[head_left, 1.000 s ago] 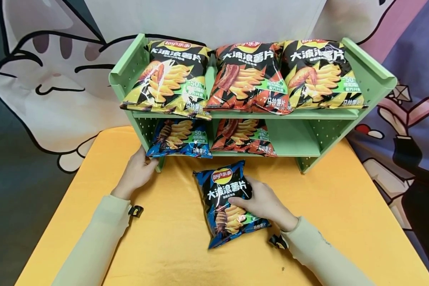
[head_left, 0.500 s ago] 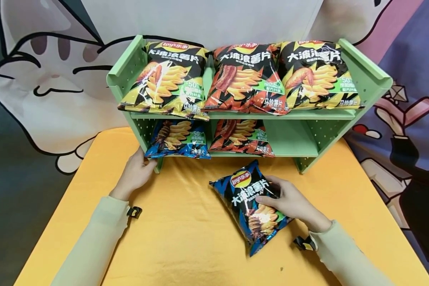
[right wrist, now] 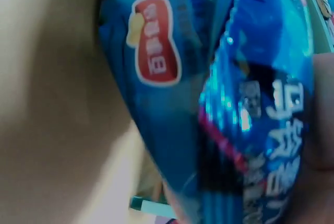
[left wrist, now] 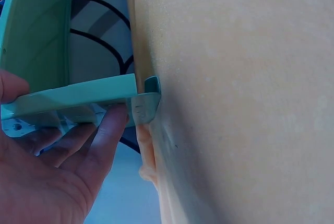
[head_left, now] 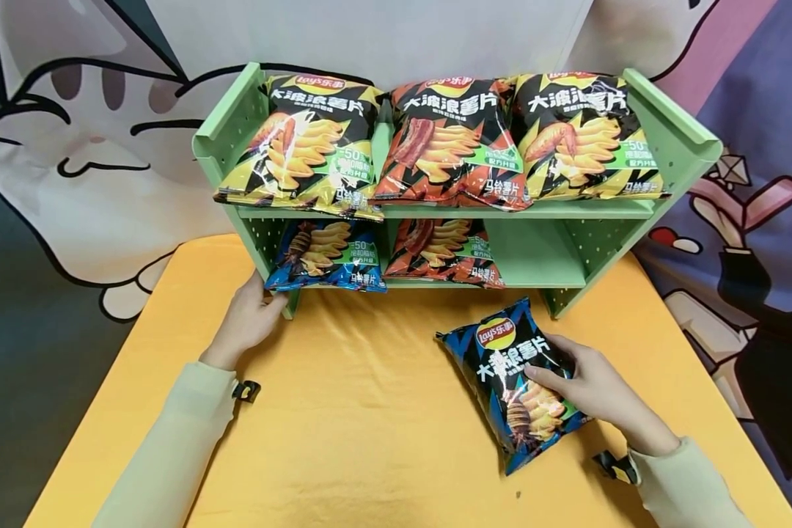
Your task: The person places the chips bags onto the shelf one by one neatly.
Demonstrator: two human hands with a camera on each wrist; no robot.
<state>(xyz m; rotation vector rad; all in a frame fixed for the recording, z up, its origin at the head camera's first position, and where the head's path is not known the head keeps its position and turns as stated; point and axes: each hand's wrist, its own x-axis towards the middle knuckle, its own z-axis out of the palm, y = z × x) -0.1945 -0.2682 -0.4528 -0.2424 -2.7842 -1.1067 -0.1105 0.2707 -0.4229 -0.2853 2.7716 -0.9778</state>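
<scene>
My right hand [head_left: 597, 385] grips a blue-and-black bag of potato chips [head_left: 501, 389] by its right side, thumb on the front. The bag hangs tilted before the shelf's right half; in the right wrist view the chip bag [right wrist: 172, 114] fills the middle. My left hand [head_left: 246, 323] holds the lower left side of the green shelf [head_left: 534, 253]. From the left wrist, the left hand [left wrist: 62, 177] has its thumb on one face of the side panel [left wrist: 73, 96] and its fingers on the other. A smaller-looking blue chip bag [head_left: 330, 257] lies just right of this hand.
On the top shelf stand a yellow bag [head_left: 303, 147], a red bag [head_left: 452, 147] and another yellow bag [head_left: 584, 143]. A second red bag [head_left: 438, 249] lies in the lower level's middle. An orange cloth [head_left: 343, 411] covers the table. A cartoon-printed backdrop [head_left: 92, 191] is behind.
My right hand has carried the blue chip bag to the right across the front of the shelf, and the bag has turned clockwise a little. The left hand stays on the shelf's side.
</scene>
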